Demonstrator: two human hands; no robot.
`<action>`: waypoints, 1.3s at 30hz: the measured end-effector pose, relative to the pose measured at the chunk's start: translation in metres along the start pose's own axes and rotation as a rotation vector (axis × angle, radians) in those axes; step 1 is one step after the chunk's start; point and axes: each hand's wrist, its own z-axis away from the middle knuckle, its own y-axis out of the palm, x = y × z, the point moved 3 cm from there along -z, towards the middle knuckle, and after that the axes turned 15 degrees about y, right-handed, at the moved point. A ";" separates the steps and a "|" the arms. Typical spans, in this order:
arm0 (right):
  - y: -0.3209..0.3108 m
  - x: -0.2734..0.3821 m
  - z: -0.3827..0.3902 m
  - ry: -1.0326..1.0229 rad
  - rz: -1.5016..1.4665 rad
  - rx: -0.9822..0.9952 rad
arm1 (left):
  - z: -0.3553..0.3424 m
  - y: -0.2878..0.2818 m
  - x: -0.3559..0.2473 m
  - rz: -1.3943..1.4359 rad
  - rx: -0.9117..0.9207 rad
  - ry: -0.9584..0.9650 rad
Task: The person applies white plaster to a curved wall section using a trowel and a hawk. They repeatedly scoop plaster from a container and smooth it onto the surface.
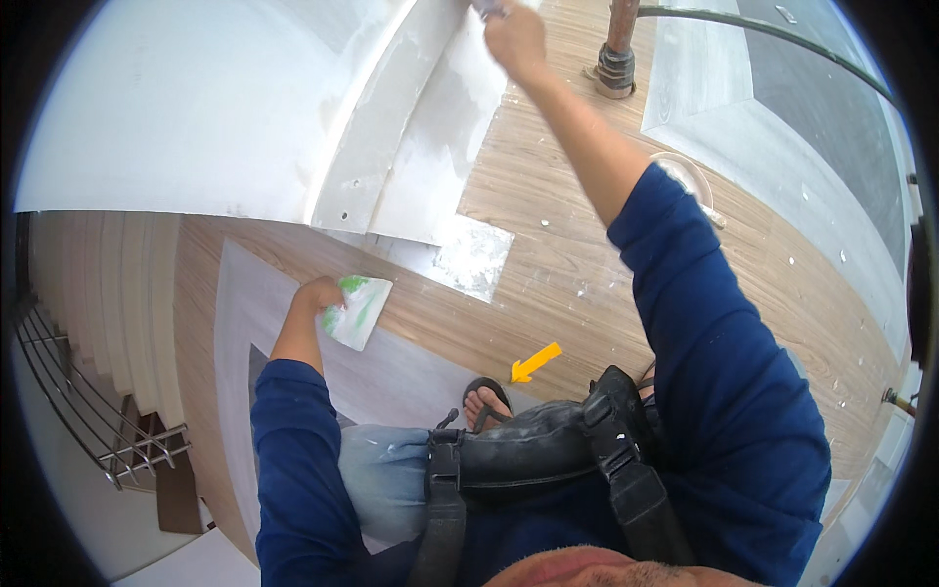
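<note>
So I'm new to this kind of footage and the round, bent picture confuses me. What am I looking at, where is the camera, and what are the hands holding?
There is no machine here, just a person working with bare hands. The camera sits on the person's head and looks down, and its very wide lens bends straight edges near the rim. The blue sleeves coming from the lower edge are the person's own arms.

The left hand holds a flat white trowel pad smeared with green. The right hand reaches up to the top edge and grips a small tool against the white curved wall; only a bit of the tool shows.

Below is a wood-look floor flecked with white specks, with a patch of white filler. A sandalled foot stands by a yellow arrow-shaped piece. A stair railing shows at lower left.
</note>
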 end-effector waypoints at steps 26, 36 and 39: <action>0.025 -0.042 0.088 0.406 0.036 0.223 | 0.043 0.004 0.019 0.065 -0.011 0.024; 0.005 -0.002 0.187 0.422 0.014 0.271 | 0.039 0.005 -0.025 0.004 0.001 0.006; -0.001 0.007 0.209 0.290 0.050 0.334 | 0.032 0.005 -0.028 0.031 0.029 0.045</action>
